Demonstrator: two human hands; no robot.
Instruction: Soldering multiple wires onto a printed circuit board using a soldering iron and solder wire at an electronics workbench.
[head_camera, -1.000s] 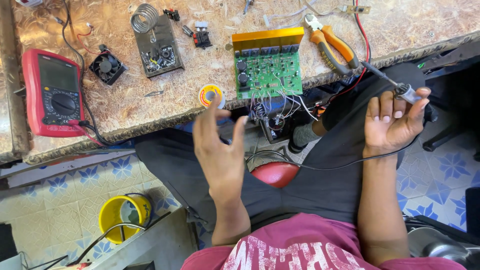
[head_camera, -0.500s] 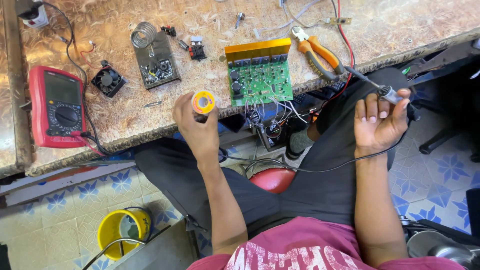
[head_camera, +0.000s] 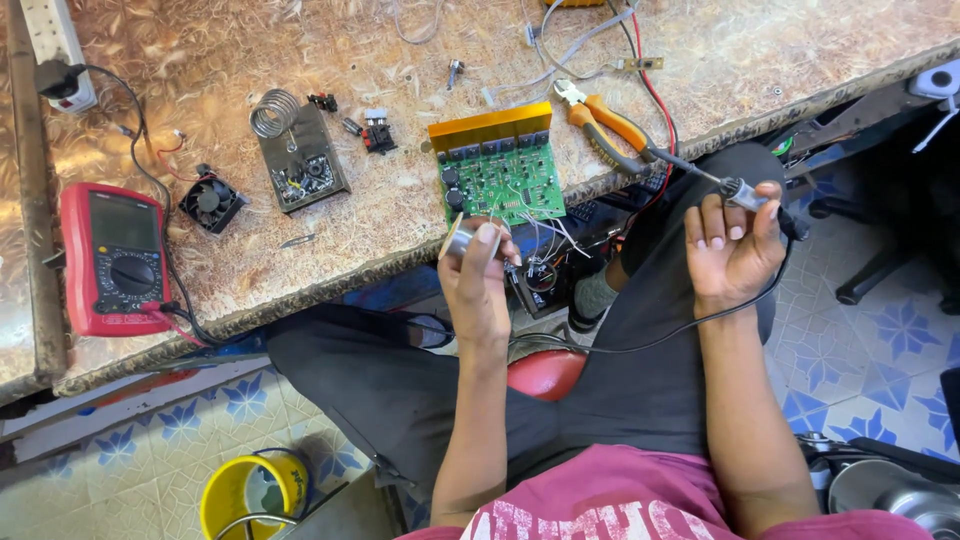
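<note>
Left hand (head_camera: 478, 285) raised in front of the bench edge, fingers curled around a small spool of solder (head_camera: 459, 238), which sticks out at the hand's 11 o'clock. Grip closed on it, thumb on top.

Right hand (head_camera: 730, 250) up at 3 o'clock from the left, well apart from it. Fingers half curled, thumb and fingertips pinching the handle of a soldering iron (head_camera: 742, 193); its tip points toward 10 o'clock, its black cord (head_camera: 640, 340) loops down across the lap.

Green circuit board (head_camera: 503, 175) with a yellow strip along its far edge lies on the bench at 12 o'clock from the left hand, just beyond the spool. Thin wires hang off its near edge. Orange-handled pliers (head_camera: 610, 125) lie at the board's 2 o'clock.

Further round at 9 o'clock: a coiled iron stand (head_camera: 298, 155), a small black fan (head_camera: 210, 200), then a red meter (head_camera: 112, 258) near the bench's left end.
</note>
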